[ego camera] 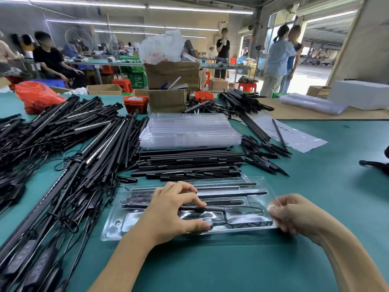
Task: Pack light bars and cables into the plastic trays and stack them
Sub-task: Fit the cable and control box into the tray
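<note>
Lower centre of frame: left hand pinches a light bar into the clear plastic tray; right hand grips the tray's right edge. Risk: incomplete seating could block stacking.

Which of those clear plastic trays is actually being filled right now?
The single tray under both hands, nearest the person: it holds black bars and cable. The stack of trays behind looks empty.

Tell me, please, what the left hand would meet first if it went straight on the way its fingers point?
The left hand points up and right across the clear tray. Going on, it would probably first meet the black bars already lying in the tray's far slots, though depth is uncertain.
</note>
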Motion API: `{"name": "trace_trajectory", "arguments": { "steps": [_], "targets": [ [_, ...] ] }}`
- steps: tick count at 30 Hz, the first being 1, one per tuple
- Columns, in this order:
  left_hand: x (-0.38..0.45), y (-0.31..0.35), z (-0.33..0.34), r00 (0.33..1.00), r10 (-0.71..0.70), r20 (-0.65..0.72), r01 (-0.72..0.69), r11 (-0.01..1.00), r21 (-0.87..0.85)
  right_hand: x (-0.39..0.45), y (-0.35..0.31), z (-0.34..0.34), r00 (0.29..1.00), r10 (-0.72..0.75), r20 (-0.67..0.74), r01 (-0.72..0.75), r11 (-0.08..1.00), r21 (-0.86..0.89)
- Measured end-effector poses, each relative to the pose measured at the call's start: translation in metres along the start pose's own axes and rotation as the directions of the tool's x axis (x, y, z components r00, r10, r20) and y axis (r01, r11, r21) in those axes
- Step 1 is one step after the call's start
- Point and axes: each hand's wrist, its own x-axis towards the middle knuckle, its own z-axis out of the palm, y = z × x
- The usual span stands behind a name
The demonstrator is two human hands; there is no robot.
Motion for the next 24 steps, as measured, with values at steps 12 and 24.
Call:
{"name": "trace_trajectory", "arguments": {
  "steps": [12, 24],
  "targets": [
    [-0.0005, 0.0001, -0.0007, 1.000, 0.005, -0.002, -0.005, 1.000, -0.013, 0.0052, 0.0052, -0.0011, 0.998, 0.060, -0.023, -0.061, 0.998, -0.027],
    [-0.0007, -0.0013, -0.0035, 0.999, 0.024, -0.021, -0.024, 1.000, 0.004, 0.0059, 0.0036, -0.0069, 0.994, 0.013, 0.108, -0.031, 0.986, 0.164]
  ]
}}
